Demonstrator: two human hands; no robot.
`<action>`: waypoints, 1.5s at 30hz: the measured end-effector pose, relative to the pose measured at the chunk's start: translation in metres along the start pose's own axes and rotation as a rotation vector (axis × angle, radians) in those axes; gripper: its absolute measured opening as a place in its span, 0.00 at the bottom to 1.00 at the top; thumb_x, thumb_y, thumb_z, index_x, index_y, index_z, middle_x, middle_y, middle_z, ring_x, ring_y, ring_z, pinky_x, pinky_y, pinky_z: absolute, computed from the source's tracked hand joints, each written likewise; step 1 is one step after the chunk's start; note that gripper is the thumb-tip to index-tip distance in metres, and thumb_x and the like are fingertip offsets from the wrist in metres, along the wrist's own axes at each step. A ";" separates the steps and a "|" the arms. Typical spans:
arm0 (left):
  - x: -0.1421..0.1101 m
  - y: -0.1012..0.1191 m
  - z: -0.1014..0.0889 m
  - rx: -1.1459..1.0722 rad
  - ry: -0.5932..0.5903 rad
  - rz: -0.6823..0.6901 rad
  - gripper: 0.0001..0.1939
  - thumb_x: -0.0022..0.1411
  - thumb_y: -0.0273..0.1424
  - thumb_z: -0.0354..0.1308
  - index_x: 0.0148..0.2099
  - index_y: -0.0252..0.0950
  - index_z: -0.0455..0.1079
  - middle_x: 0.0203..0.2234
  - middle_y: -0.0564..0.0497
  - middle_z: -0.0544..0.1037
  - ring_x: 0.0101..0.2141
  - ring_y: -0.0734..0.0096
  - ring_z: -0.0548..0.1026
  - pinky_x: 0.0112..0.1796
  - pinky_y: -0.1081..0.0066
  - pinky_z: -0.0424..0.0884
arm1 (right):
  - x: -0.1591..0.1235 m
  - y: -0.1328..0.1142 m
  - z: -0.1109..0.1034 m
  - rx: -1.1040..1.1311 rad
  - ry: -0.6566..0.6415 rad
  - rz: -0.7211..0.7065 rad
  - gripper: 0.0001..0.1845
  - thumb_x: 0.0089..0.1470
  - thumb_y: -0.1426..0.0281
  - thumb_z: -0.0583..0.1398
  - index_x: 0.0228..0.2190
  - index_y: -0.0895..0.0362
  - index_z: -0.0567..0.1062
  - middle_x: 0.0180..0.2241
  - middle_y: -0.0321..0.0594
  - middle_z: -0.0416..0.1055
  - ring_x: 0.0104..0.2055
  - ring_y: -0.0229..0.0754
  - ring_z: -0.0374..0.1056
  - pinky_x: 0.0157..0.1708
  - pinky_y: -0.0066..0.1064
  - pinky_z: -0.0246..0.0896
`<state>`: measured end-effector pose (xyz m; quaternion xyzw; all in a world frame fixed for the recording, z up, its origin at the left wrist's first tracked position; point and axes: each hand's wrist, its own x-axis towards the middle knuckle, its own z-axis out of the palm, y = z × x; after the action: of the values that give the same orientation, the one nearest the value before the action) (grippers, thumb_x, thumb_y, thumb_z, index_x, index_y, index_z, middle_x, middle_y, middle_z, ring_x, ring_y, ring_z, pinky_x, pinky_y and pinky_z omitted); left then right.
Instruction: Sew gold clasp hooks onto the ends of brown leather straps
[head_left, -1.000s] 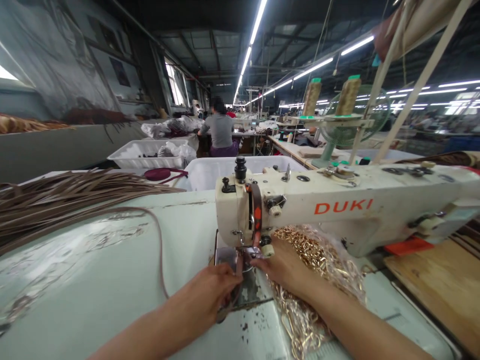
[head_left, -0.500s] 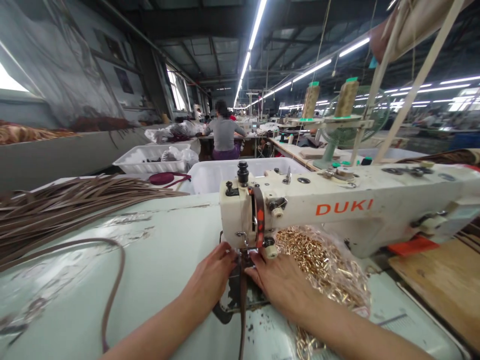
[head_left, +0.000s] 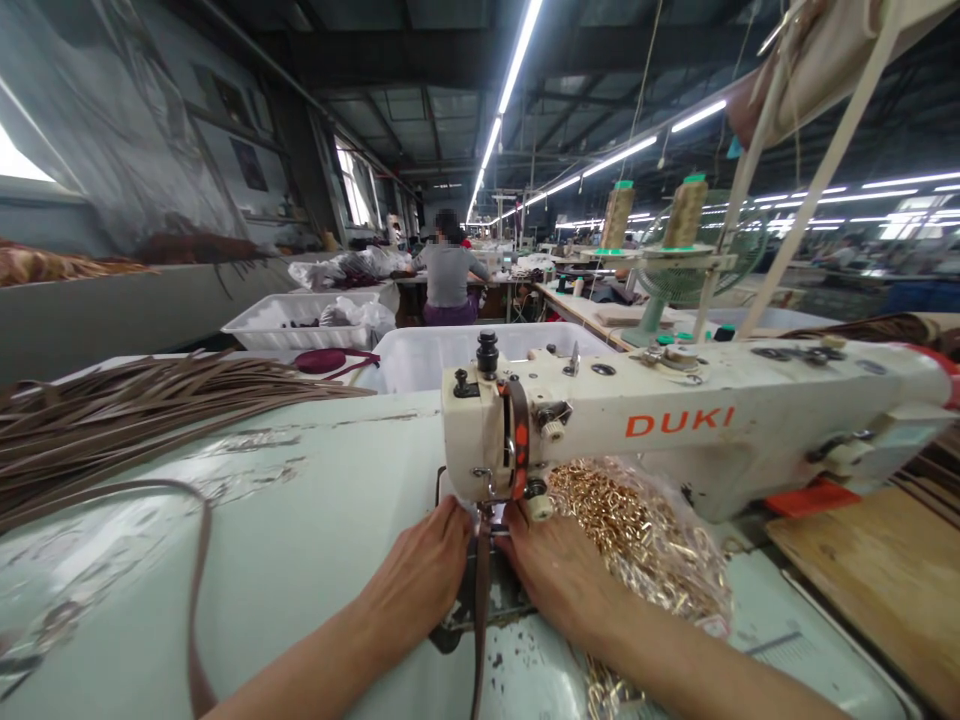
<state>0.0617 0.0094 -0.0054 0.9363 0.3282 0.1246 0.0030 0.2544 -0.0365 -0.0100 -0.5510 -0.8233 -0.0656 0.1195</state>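
Observation:
A white sewing machine (head_left: 585, 410) marked DUKI stands on the pale green table. Under its needle lies a narrow brown leather strap (head_left: 481, 620), which runs straight toward me over the dark plate. My left hand (head_left: 424, 555) is closed at the strap's left side, with its fingertips beside the presser foot. From the other side my right hand (head_left: 559, 560) grips close to the needle, its fingers bent and partly hidden under the machine head. A small metal piece (head_left: 496, 530) shows on the strap between the hands; its kind is too small to tell.
Behind my right hand sits a clear bag of gold metal hooks (head_left: 637, 540). Many brown straps (head_left: 150, 400) lie piled at the left, one looping down. A white bin (head_left: 405, 350) stands behind the machine, thread cones (head_left: 684, 212) above. A person (head_left: 448, 270) sits farther off.
Both hands stay at the needle, with the fingers slightly shifted. The strap's near end has swung a little left, and the loose loop at the left has moved leftward. The view has shifted slightly.

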 end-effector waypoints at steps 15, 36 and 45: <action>0.001 0.013 -0.005 -0.073 -0.055 -0.046 0.13 0.66 0.18 0.38 0.44 0.32 0.63 0.41 0.43 0.68 0.40 0.63 0.72 0.40 0.64 0.73 | 0.017 -0.019 -0.017 -0.049 -0.150 -0.026 0.19 0.57 0.82 0.49 0.50 0.63 0.64 0.47 0.56 0.71 0.41 0.50 0.71 0.35 0.37 0.67; -0.027 0.016 0.020 0.178 0.039 0.229 0.34 0.66 0.49 0.49 0.59 0.24 0.63 0.52 0.31 0.70 0.55 0.44 0.67 0.50 0.55 0.71 | 0.002 0.017 -0.018 0.140 -0.222 -0.024 0.17 0.56 0.72 0.57 0.45 0.44 0.75 0.40 0.35 0.77 0.39 0.44 0.73 0.38 0.31 0.60; -0.027 0.016 0.014 0.259 0.048 0.284 0.34 0.67 0.50 0.46 0.58 0.23 0.64 0.50 0.28 0.71 0.52 0.44 0.70 0.47 0.56 0.72 | 0.005 0.017 -0.014 0.170 -0.154 0.048 0.10 0.57 0.71 0.56 0.36 0.47 0.76 0.40 0.35 0.76 0.41 0.46 0.72 0.38 0.31 0.61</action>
<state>0.0549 -0.0188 -0.0235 0.9625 0.2061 0.1029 -0.1430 0.2699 -0.0287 0.0049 -0.5617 -0.8193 0.0498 0.1034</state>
